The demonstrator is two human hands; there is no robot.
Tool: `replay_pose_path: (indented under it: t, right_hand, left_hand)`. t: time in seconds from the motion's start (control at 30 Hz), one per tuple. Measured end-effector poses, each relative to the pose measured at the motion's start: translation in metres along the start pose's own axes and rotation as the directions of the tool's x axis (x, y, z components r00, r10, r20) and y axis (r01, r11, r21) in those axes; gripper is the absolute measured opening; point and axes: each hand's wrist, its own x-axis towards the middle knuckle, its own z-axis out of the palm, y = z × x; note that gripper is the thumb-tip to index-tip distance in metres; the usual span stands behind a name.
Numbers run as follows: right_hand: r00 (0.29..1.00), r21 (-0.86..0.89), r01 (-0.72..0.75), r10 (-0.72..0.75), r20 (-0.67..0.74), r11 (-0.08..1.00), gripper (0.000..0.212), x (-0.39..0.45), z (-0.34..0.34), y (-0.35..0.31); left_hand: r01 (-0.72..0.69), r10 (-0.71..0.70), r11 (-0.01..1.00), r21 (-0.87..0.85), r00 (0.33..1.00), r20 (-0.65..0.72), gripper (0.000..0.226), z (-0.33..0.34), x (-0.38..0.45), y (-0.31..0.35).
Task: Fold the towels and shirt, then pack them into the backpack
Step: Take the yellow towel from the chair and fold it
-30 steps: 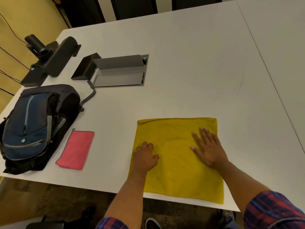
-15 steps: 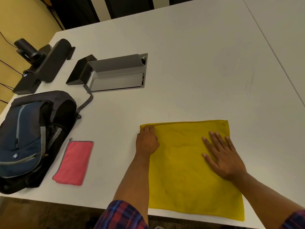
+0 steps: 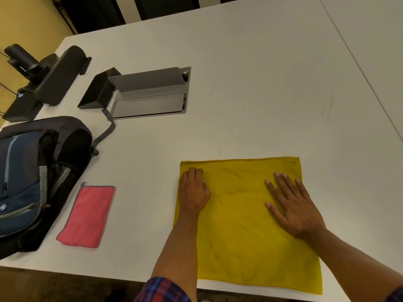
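The square yellow microfibre towel (image 3: 244, 225) lies spread flat on the white table (image 3: 239, 83), near the front edge, w/ its near hem right at the table's lip. Left hand (image 3: 194, 190) sits on the towel's far-left corner, fingers curled down at the hem; looks like it's pinching the corner, but whether cloth is actually betw. thumb and fingers I can't tell from here. Right hand (image 3: 292, 203) lies flat on the right half, fingers straight and spread, pressing the cloth to the table. Handling, as a guess: thin, soft, v. light, zero stiffness, so it'll droop from wherever it's lifted and drag on itself; faint creases already show in the nap. Best hold is at the corners, far-left and far-right together, carried to the near hem so edges meet; a mid-edge grab would prob. bunch it. The flat palm as an anchor makes sense, since light cloth could slide on the smooth top. To the left, a folded pink towel w/ grey trim (image 3: 87, 216) lies just beside the blue and black fabric backpack (image 3: 32, 177), which lies on its back at the table's left edge. No shirt in view.
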Motion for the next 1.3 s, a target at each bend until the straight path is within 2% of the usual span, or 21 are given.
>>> replay_pose_path:
  t: [0.07, 0.13, 0.23, 0.33, 0.47, 0.6, 0.73, 0.83, 1.0, 1.17, 1.23, 1.3]
  right_hand:
    - [1.0, 0.001, -0.001, 0.001, -0.008, 1.0, 0.069, -0.001, 0.001, 0.0]
    - [1.0, 0.004, 0.002, -0.002, -0.002, 1.0, 0.069, -0.001, 0.0, 0.0]
    - [1.0, 0.004, -0.006, 0.006, -0.008, 1.0, 0.07, 0.0, -0.001, 0.0]
    - [1.0, -0.024, -0.019, 0.019, -0.001, 1.0, 0.069, 0.0, 0.001, 0.0]
    - [0.999, -0.043, -0.043, 0.043, -0.005, 0.998, 0.068, 0.013, -0.006, 0.002]
    - [0.999, -0.047, 0.051, -0.052, -0.006, 0.998, 0.064, 0.046, -0.008, 0.015]
    - [0.997, 0.036, -0.061, 0.062, -0.044, 0.997, 0.07, 0.054, -0.006, 0.041]
    - [0.991, 0.044, -0.115, 0.118, -0.062, 0.992, 0.073, 0.053, -0.005, 0.044]
    - [0.991, 0.051, -0.109, 0.113, -0.071, 0.993, 0.073, 0.052, -0.006, 0.043]
    - [0.993, 0.05, -0.095, 0.098, -0.059, 0.994, 0.073, 0.052, -0.008, 0.042]
    - [0.995, 0.05, -0.094, 0.095, -0.025, 0.994, 0.074, 0.052, -0.01, 0.044]
    - [0.996, 0.058, -0.081, 0.08, 0.035, 0.995, 0.078, 0.053, -0.014, 0.046]
  left_hand:
    - [0.061, -0.061, 0.998, 0.0, 0.991, 0.123, 0.058, 0.003, 0.006, 0.001]
    - [0.151, -0.148, 0.989, 0.011, 0.948, 0.281, 0.079, -0.001, 0.011, 0.002]
    - [0.151, -0.16, 0.987, 0.055, 0.922, 0.353, 0.093, -0.005, 0.019, 0.0]
    - [0.111, -0.136, 0.99, 0.087, 0.913, 0.384, 0.097, -0.004, 0.021, -0.006]
    - [0.107, -0.138, 0.989, 0.102, 0.916, 0.376, 0.098, 0.0, 0.02, -0.007]
    - [0.098, -0.113, 0.993, 0.061, 0.933, 0.341, 0.1, 0.01, 0.016, -0.007]
    - [0.03, -0.041, 0.998, 0.051, 0.972, 0.23, 0.092, 0.021, 0.004, -0.019]
    - [0.043, -0.061, 0.994, 0.103, 0.983, 0.173, 0.092, 0.025, 0.005, -0.023]
    - [0.095, -0.111, 0.991, 0.096, 0.978, 0.178, 0.097, 0.026, 0.007, -0.025]
    - [0.089, -0.124, 0.989, 0.118, 0.933, 0.338, 0.107, 0.011, 0.013, -0.028]
    - [0.107, -0.144, 0.986, 0.131, 0.938, 0.317, 0.101, 0.003, 0.005, -0.023]
    - [0.111, -0.132, 0.988, 0.107, 0.968, 0.216, 0.088, -0.005, -0.018, -0.013]
